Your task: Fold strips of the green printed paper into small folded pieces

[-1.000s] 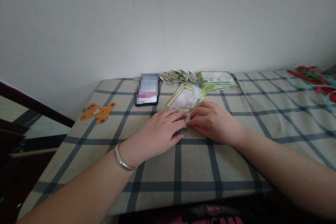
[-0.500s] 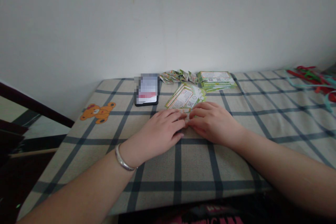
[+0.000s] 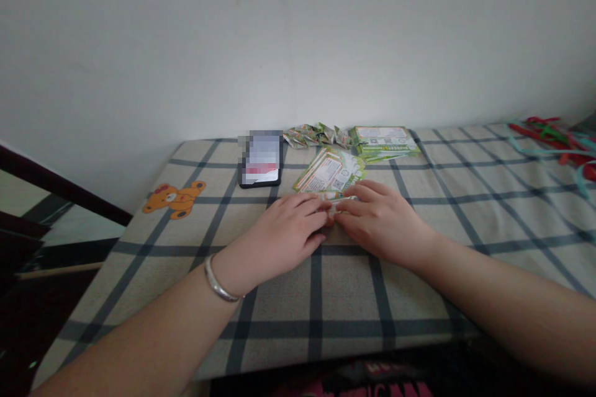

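On the tablecloth, my left hand (image 3: 295, 223) and my right hand (image 3: 379, 217) meet with fingertips almost touching. Both sets of fingers press on a green and white printed paper card (image 3: 331, 196), of which only a narrow strip shows; the rest is covered by the fingers. Just beyond the hands lies a fanned pile of similar printed cards (image 3: 326, 172). Behind that pile, several small folded paper pieces (image 3: 311, 136) form a row along the wall. A neat stack of printed cards (image 3: 384, 139) sits to their right.
A phone (image 3: 262, 158) with a lit screen lies left of the cards. Tangled red, green and pale blue strips (image 3: 559, 146) lie at the far right. The checked tablecloth (image 3: 274, 322) carries a teddy bear picture (image 3: 174, 200), and a white wall (image 3: 288, 43) borders the back.
The fingers of my right hand have shifted slightly, and a little more of the card's edge shows between the hands. My left hand stays nearly in place.
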`<state>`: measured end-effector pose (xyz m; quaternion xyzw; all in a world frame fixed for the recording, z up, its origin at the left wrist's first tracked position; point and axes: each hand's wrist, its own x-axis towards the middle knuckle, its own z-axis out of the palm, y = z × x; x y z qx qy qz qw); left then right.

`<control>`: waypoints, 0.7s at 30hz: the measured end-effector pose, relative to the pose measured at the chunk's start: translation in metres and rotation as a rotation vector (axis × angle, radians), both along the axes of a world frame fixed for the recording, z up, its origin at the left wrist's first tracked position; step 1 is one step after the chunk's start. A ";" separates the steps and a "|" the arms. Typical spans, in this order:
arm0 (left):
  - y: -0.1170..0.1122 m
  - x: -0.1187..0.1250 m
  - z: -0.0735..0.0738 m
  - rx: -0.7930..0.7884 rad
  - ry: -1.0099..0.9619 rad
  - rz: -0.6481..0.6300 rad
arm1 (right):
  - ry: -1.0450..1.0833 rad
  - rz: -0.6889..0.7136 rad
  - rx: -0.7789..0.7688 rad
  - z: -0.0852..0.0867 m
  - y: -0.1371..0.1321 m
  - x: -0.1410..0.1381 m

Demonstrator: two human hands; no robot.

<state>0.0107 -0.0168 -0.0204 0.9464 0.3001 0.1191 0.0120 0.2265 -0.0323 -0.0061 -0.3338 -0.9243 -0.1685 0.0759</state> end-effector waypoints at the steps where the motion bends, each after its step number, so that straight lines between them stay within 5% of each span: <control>1: 0.000 0.000 0.000 -0.004 0.003 0.003 | -0.004 -0.003 -0.003 0.001 0.001 0.000; 21: -0.001 -0.001 0.005 -0.024 -0.013 -0.014 | -0.067 -0.289 -0.095 0.011 0.000 0.003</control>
